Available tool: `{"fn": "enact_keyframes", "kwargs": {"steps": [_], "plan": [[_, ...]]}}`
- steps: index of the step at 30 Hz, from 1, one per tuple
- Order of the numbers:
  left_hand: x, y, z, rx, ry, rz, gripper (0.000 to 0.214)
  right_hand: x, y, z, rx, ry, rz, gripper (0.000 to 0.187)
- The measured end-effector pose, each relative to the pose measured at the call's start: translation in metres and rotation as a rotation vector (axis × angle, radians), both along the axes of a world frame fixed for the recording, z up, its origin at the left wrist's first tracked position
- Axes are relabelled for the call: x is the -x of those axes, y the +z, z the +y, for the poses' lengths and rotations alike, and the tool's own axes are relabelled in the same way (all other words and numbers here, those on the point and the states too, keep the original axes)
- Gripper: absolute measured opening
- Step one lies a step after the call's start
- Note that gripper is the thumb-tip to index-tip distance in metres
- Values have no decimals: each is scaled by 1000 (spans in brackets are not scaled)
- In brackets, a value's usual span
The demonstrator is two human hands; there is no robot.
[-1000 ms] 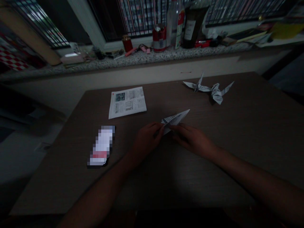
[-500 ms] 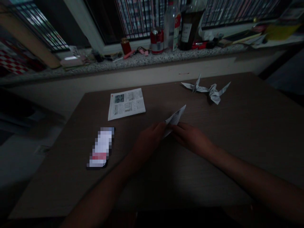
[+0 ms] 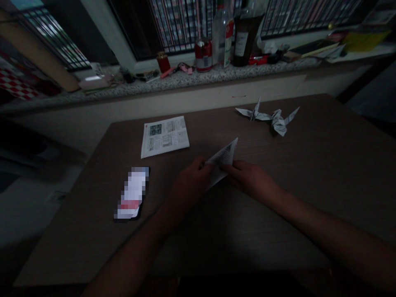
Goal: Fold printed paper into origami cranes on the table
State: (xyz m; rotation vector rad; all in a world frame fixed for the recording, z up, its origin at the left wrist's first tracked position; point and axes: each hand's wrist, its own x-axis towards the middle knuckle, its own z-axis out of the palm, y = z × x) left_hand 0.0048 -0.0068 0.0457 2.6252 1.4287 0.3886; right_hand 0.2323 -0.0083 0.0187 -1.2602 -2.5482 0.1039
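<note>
Between my two hands is a folded piece of printed paper [image 3: 225, 156], held just above or on the table, its pointed corner up and to the right. My left hand [image 3: 195, 177] grips its left side, with the fingers partly hidden in shadow. On the right side, my right hand [image 3: 246, 175] pinches the paper near its lower edge. Two folded paper cranes, one slim [image 3: 254, 113] and one broader [image 3: 279, 122], rest beyond my right hand. A flat printed sheet [image 3: 165, 137] lies beyond my left hand.
A phone [image 3: 132, 194] with a blurred, lit screen lies left of my left forearm on the brown table [image 3: 297, 165]. Behind, a granite windowsill [image 3: 173, 82] carries a red can [image 3: 203, 54], a clear bottle [image 3: 222, 37], a dark bottle [image 3: 243, 41] and small clutter.
My left hand has shifted slightly left and down along the paper, and more of the paper's face shows between the hands. My right hand stays nearly in place.
</note>
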Motion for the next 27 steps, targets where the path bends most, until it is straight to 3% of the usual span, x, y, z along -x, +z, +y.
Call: {"fn": "enact_keyframes", "kwargs": {"steps": [7,13,21,27], "plan": [[4,3,2,-7,61,-3,22,-3,0,-1,-40,20,50,23],[7,5,3,19,-8,49,32,-6,0,1,-55,67,46,24],[6,-1,6,91,-67,-128,29,2,-4,2,-61,100,-17,41],[5,2,5,74,-25,63,28,0,-2,4,-64,92,-92,31]]}}
